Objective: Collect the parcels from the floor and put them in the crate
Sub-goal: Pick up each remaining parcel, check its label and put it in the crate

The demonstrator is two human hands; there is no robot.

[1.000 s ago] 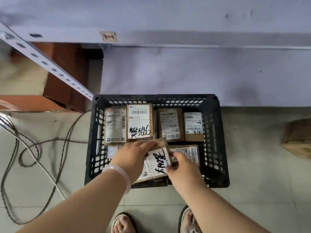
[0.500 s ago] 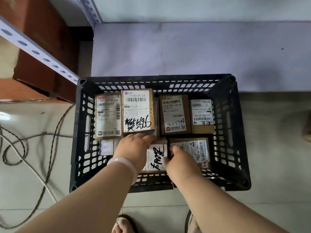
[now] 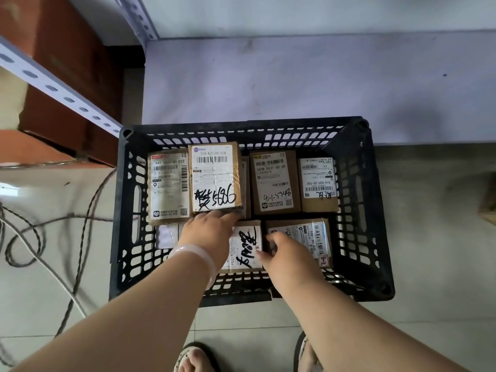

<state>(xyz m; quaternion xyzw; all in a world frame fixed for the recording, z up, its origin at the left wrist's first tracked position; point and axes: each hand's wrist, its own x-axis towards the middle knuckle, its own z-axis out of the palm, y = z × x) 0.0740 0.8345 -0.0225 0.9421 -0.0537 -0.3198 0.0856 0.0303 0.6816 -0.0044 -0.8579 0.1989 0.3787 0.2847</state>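
Parcels fill the black crate (image 3: 373,210), which sits on the tiled floor (image 3: 429,264) against a grey ledge (image 3: 295,84). I count four along the far row and two nearer me. Both hands are down inside. My left hand (image 3: 208,233) lies palm-down over the near-left parcel (image 3: 248,248) (the one with thick black marker writing on its label), its fingers (image 3: 228,214) spread loosely and reaching up to the lower edge of the taller "5686" parcel (image 3: 216,178). I cannot tell whether it grips anything. A pale bangle (image 3: 198,255) circles that wrist. My right hand (image 3: 288,253) sits at the seam between the marker-written parcel and the near-right parcel (image 3: 308,237), fingers curled lightly, the tips touching the edge of the left one; whether they pinch it or merely rest there is hidden from me. One more parcel (image 3: 487,202) lies on the floor at the right edge of view, well apart from the crate. Cables (image 3: 53,251) loop over the floor to the left, beside a perforated shelf rail (image 3: 61,95). Sandalled feet (image 3: 196,358) show just below the crate.
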